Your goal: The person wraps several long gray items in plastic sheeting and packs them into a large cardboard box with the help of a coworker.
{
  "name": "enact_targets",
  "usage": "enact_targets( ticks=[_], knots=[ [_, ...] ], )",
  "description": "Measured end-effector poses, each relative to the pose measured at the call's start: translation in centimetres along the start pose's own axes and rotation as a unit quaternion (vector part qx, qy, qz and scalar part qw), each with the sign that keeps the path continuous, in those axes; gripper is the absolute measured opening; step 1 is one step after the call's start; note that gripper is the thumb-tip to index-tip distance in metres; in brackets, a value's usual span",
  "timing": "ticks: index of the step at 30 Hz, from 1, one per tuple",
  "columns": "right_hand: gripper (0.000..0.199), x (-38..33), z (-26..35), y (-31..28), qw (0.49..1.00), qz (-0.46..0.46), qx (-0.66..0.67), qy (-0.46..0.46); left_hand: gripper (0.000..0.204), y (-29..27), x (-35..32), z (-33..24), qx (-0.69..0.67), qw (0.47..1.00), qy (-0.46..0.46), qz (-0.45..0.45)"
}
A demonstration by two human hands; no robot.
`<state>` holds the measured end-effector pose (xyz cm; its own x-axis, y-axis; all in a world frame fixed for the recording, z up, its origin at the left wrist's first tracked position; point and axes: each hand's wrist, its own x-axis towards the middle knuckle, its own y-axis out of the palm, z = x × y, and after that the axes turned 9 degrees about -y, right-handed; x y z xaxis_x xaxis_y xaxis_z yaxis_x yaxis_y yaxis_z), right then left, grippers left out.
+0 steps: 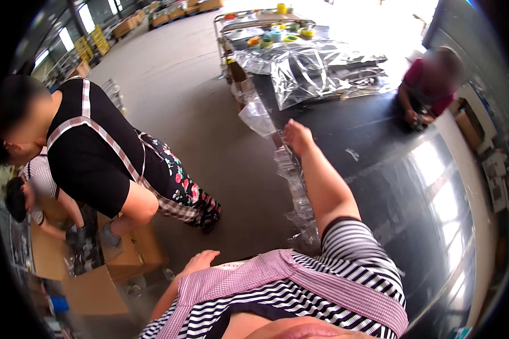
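Observation:
My right hand [297, 137] reaches forward to the left edge of a long glossy black table [390, 169]. It lies back-up against crumpled clear plastic bags [293, 186] that run along that edge, and its fingers are hidden, so its grip cannot be made out. My left hand [201, 261] hangs low beside my striped shirt and pink checked apron. Its fingers are loose, it holds nothing, and it is above the concrete floor [209, 113].
A heap of shiny clear plastic bags [316, 68] covers the table's far end, with a wire cart of coloured tape rolls [277, 31] behind it. A person in a red top [430, 85] works at the table's far right. At left, two people [90, 152] bend over open cardboard boxes [96, 277].

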<state>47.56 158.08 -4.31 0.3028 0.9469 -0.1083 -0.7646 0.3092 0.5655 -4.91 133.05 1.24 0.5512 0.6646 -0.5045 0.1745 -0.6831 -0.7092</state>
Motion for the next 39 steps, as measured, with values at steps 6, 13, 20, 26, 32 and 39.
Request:
enact_targets(
  ticks=[6, 13, 20, 26, 32, 39],
  knots=[
    [0.042, 14.2, 3.0, 4.5, 0.951, -0.187, 0.241, 0.043, 0.062, 4.7, -2.8, -0.3, -0.158, 0.975, -0.156, 0.023],
    [0.025, 6.9, -2.9, 6.3, 0.979, -0.202, 0.009, 0.008, 0.057, 3.1, -0.7, -6.1, -0.127, 0.976, -0.173, 0.026],
    [0.026, -1.7, 1.4, 0.6, 0.971, -0.171, -0.161, 0.046, 0.063, -0.4, 4.9, -8.7, 0.014, 0.995, -0.063, 0.075],
    [0.022, -16.4, 3.7, -6.0, 0.968, -0.175, -0.177, 0.03, 0.052, -2.9, 11.3, -10.3, 0.006, 0.991, 0.132, 0.011],
    [0.018, -34.6, 5.8, -6.7, 0.956, -0.216, -0.184, 0.076, 0.021, -9.5, 19.7, -11.5, -0.196, 0.909, 0.255, -0.266],
    [0.02, -58.4, 8.2, -9.8, 0.923, -0.306, -0.176, 0.152, 0.085, -12.6, 29.3, -1.5, -0.216, 0.921, 0.136, -0.295]
  ],
)
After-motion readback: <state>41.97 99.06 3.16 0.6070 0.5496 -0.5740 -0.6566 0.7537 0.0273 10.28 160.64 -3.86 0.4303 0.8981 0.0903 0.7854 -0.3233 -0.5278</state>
